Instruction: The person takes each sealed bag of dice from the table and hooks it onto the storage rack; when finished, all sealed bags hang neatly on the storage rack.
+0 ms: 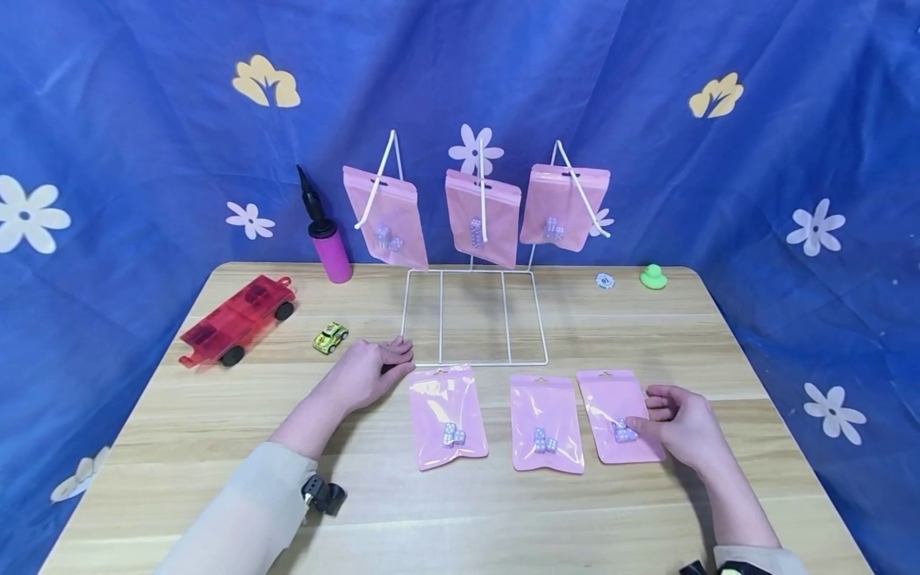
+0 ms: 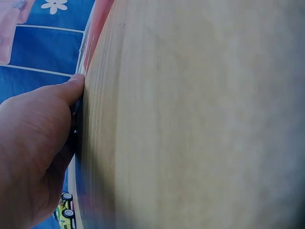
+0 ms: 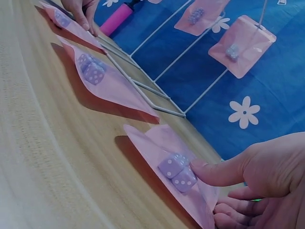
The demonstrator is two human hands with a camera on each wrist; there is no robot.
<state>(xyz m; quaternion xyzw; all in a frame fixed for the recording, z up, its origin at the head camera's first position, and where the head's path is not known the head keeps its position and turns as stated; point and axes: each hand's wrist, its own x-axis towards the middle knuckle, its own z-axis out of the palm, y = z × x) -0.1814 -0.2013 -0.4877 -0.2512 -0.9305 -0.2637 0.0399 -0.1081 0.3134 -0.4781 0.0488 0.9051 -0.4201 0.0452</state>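
Observation:
My right hand (image 1: 686, 423) pinches the right edge of a pink zip bag (image 1: 607, 391), its thumb over the purple dice (image 3: 178, 171) inside and its fingers at the edge. The bag lies on the table, slightly tilted. To its left lie a second pink bag (image 1: 544, 407) and a third pink bag (image 1: 446, 399), both with dice inside. My left hand (image 1: 366, 371) rests at the front left corner of a white wire rack (image 1: 474, 364), fingers loosely extended. Hanging on the rack's prongs are a left bag (image 1: 398, 212), a middle bag (image 1: 463, 196) and a right bag (image 1: 571, 200).
On the left of the wooden table (image 1: 431, 527) stand a red toy trailer (image 1: 237, 319), a small yellow-green car (image 1: 331, 338) and a purple hand pump (image 1: 332, 254). A small round chip (image 1: 605, 280) and a green duck (image 1: 653, 277) sit at the back right.

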